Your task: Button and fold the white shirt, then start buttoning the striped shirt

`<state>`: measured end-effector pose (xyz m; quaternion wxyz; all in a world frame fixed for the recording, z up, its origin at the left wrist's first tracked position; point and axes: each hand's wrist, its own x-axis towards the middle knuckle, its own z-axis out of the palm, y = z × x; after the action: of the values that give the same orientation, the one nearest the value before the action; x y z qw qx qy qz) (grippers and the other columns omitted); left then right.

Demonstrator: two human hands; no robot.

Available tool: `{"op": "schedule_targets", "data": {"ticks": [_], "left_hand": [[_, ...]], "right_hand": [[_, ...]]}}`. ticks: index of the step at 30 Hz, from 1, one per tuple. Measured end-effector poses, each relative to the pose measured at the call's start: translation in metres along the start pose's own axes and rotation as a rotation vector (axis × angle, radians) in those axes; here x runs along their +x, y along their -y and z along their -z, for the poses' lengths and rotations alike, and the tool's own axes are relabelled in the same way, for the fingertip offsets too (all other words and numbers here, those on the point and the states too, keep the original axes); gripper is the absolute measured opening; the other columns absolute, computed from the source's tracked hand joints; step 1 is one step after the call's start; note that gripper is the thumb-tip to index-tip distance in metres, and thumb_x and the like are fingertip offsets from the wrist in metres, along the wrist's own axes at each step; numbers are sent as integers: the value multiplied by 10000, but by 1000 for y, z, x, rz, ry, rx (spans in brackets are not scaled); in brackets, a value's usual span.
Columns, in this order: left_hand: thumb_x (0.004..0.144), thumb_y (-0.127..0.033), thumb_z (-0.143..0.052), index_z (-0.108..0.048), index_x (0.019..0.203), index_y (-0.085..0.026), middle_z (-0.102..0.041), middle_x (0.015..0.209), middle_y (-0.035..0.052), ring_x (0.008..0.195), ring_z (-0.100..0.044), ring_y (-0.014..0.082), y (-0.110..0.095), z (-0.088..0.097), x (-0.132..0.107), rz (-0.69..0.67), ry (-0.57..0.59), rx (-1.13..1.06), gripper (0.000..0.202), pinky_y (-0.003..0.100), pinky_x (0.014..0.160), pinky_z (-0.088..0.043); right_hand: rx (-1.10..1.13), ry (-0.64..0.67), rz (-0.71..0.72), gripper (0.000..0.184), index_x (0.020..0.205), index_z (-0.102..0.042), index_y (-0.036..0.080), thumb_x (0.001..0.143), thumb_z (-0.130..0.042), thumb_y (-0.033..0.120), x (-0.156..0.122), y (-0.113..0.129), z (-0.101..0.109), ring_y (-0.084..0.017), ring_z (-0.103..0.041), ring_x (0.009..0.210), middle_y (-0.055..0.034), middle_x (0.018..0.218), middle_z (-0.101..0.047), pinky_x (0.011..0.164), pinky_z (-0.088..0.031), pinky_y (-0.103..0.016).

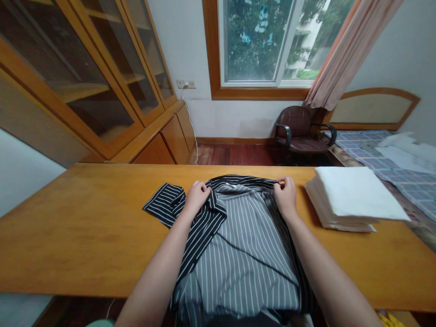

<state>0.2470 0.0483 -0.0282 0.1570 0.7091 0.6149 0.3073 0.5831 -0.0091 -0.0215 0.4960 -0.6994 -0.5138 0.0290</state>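
A black shirt with white stripes [245,259] lies spread on the table, its paler grey inside facing up. One striped sleeve [163,200] stretches out to the left. My left hand [197,195] pinches the cloth near the collar on the left side. Over on the right, my right hand [285,194] pinches the shirt's upper right edge between thumb and fingers. The dark upper edge of the shirt runs between both hands. Its lower end reaches the table's near edge, close to my body.
A stack of white folded sheets [361,193] stands on the wooden table [85,227], right of the shirt. Beyond the table are a brown office chair [296,129], a bed [368,145] and a window. A glass-door cabinet [112,81] rises at the left.
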Motion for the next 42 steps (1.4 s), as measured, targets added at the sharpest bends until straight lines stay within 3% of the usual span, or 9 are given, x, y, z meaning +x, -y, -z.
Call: {"op": "schedule_targets", "data": {"ticks": [3,5,11,18,23,27,33,38,42], "left_hand": [[750,-137,-620,-572,742,-206,-524,847,25,829,-578,199,9,4,0,15,-79,75,85,318,820,-484],[737,-93,-611,-621,902,-200,-523,977,57,941,-583,217,12,7,-2,12,-141,102,197,342,901,-483],[847,-279,-629,-668,1027,-208,-515,1150,123,1115,-489,305,-5,18,-30,-44,-292,327,198,436,994,-426],[852,-591,-579,-645,1165,-214,-570,1145,166,1069,-481,376,-24,27,-63,89,9,524,494,495,854,-452],[847,-600,-580,-616,1175,-195,-560,1197,196,1095,-497,386,-21,21,-67,142,109,481,523,500,848,-448],[861,-474,-608,-620,1039,-206,-627,1102,147,1036,-551,332,-14,11,-64,135,107,489,322,445,842,-454],[869,-329,-581,-623,858,-222,-665,965,90,961,-595,285,2,7,-56,50,20,437,115,380,815,-456],[876,-298,-525,-593,816,-220,-630,873,59,853,-609,226,18,26,-36,-17,-117,139,120,320,809,-471],[825,-308,-537,-575,803,-214,-644,885,51,877,-608,222,27,52,-15,88,-256,-44,104,321,845,-471]], "right_hand": [[-38,96,15,262,1019,-576,190,777,-479,211,9,-4,-4,-234,-589,934,-86,994,-618,848,-468,-355],[-84,185,42,343,1152,-582,194,823,-503,250,15,-4,-10,-241,-591,1036,-101,1087,-615,913,-458,-363],[-251,532,60,300,1078,-699,182,833,-674,354,22,-7,-29,-230,-637,991,-108,1039,-657,910,-463,-314],[-264,461,89,134,913,-725,167,837,-639,235,25,-21,-27,-211,-634,850,-82,875,-678,816,-468,-320],[-151,376,192,149,836,-720,178,852,-605,270,28,-16,-12,-217,-613,837,-67,852,-647,799,-474,-342],[-2,280,292,209,879,-724,192,894,-568,330,30,-9,2,-236,-612,863,-76,869,-645,822,-482,-378],[34,143,290,264,908,-725,192,924,-544,384,34,-10,17,-251,-623,887,-93,909,-673,846,-485,-407],[16,75,281,281,930,-724,186,926,-540,399,40,-11,26,-261,-623,901,-105,939,-683,856,-477,-419],[-10,80,282,284,957,-712,183,929,-528,399,45,-14,29,-266,-607,913,-113,953,-673,849,-470,-415]]}}
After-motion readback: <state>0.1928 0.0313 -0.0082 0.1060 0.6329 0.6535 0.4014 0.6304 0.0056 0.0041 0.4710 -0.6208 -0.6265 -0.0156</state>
